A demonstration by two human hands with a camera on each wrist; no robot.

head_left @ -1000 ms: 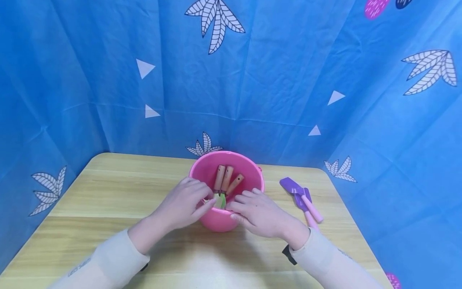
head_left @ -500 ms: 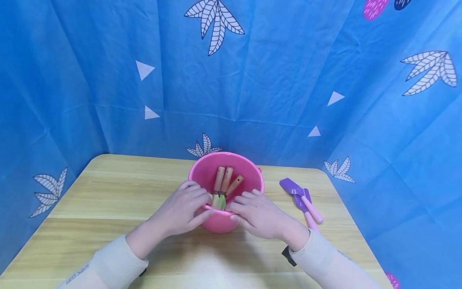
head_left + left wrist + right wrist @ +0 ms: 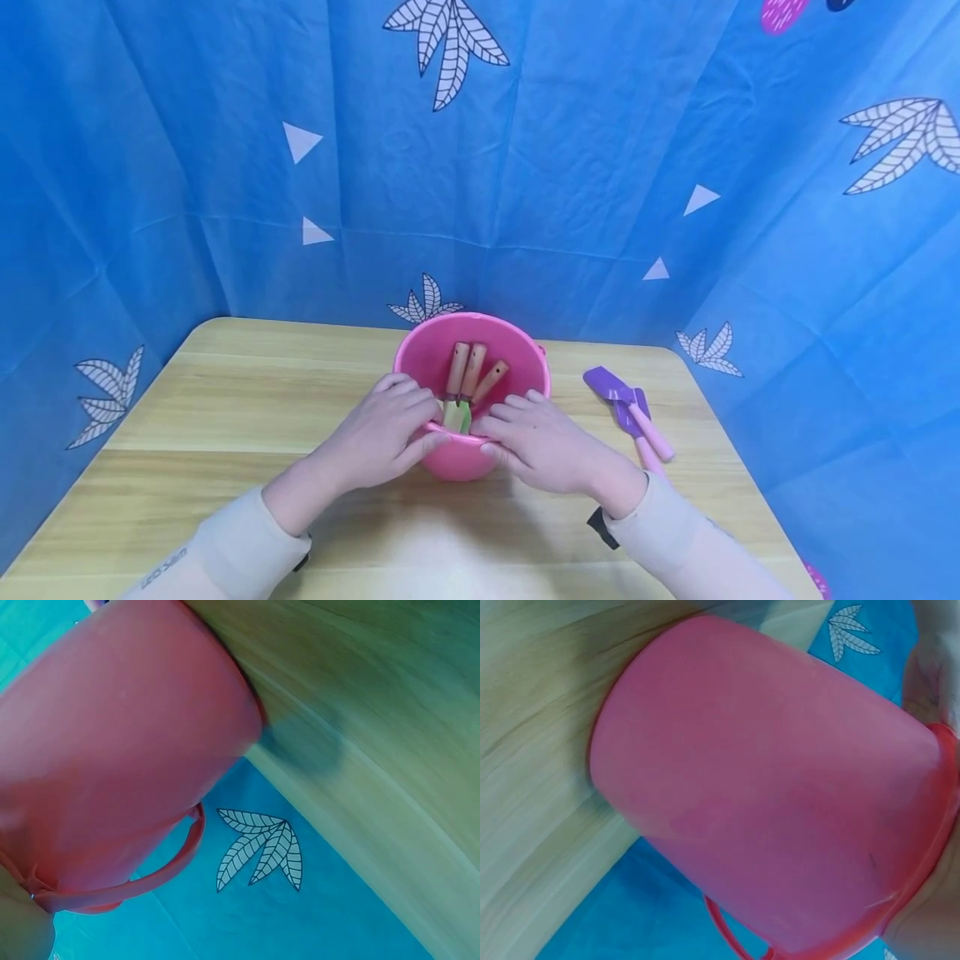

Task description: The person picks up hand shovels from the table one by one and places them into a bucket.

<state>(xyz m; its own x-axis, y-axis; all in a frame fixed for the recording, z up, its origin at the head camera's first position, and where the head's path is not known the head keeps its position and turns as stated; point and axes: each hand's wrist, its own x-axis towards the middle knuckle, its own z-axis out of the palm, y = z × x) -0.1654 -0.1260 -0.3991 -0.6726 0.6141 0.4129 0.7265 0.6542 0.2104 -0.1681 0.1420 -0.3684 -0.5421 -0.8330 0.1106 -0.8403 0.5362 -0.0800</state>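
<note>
Blue cloth backdrop [image 3: 585, 150], white leaf prints [image 3: 451, 67], pale wood table [image 3: 255, 400]

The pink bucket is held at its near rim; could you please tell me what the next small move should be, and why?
Perhaps slide the pink bucket gently nearer: the left hand and right hand both grip its near rim, and the crossed purple tools lie to the right, outside that path.
</note>
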